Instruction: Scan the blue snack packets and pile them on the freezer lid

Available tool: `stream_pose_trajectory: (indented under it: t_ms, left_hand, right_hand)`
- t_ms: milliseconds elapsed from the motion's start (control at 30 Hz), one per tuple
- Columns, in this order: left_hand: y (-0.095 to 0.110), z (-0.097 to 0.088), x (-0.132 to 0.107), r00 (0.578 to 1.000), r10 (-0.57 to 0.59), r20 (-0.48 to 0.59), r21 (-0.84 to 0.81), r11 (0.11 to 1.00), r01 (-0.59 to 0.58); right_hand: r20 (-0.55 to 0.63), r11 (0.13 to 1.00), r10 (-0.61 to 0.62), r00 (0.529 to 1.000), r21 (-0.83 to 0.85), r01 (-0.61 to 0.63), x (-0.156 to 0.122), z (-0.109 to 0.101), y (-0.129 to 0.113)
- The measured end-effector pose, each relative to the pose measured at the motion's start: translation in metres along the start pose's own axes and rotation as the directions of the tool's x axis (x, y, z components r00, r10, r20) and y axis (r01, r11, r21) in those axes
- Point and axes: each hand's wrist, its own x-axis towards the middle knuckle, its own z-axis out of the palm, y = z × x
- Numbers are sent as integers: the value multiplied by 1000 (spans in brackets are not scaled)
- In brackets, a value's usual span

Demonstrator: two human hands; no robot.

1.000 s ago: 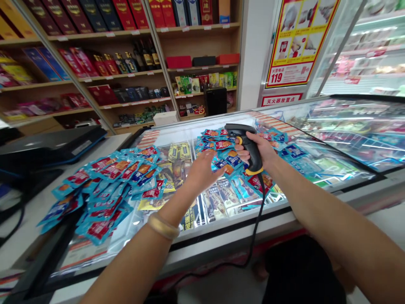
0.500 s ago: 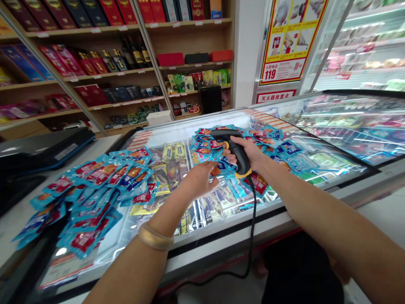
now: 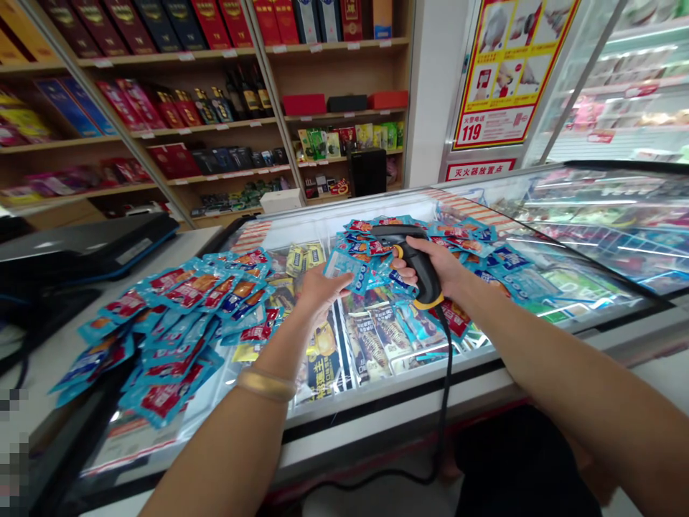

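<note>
My right hand (image 3: 430, 264) is wrapped round the grip of a black and yellow barcode scanner (image 3: 423, 276), its head pointing left. A cable hangs from the scanner's base over the freezer's front edge. Between the thumb and fingers of my left hand (image 3: 321, 289) is a light-blue snack packet (image 3: 351, 271), its pale printed side turned up. It is held just left of the scanner. Behind the scanner lies a spread of blue and red snack packets (image 3: 377, 248). On the left a large overlapping heap of similar packets (image 3: 183, 309) rests on the glass.
The packets lie on the glass lid of a chest freezer (image 3: 377, 393) with ice creams (image 3: 377, 334) visible inside. A dark flat device (image 3: 91, 248) stands on the counter at left. Shelves of boxes and bottles (image 3: 247, 93) rise behind, beside a fire-safety poster (image 3: 511, 72).
My left hand has closed on a packet from the spread and drawn it slightly left, bringing its pale side up. The scanner stays in my right hand. The view has shifted slightly left.
</note>
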Motion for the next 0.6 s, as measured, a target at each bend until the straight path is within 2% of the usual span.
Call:
stream_pose_trajectory:
  t_ms: [100, 233, 333, 500, 600]
  left_hand:
    - [3, -2, 1, 998, -49, -28, -88, 995, 47]
    - [1, -3, 4, 998, 9, -59, -106, 994, -15]
    - [-2, -4, 7, 996, 76, -45, -34, 996, -78]
    - [-9, -3, 10, 961, 214, -173, 123, 973, -194]
    - [-13, -4, 10, 943, 318, -96, 281, 918, -281]
  right_hand:
    - [30, 1000, 12, 999, -14, -12, -3, 3, 0]
    - [53, 999, 32, 998, -31, -30, -4, 7, 1]
    - [60, 998, 43, 997, -58, -39, -4, 7, 3]
    - [95, 995, 65, 993, -79, -58, -4, 9, 6]
    - [115, 992, 76, 990, -106, -64, -5, 10, 7]
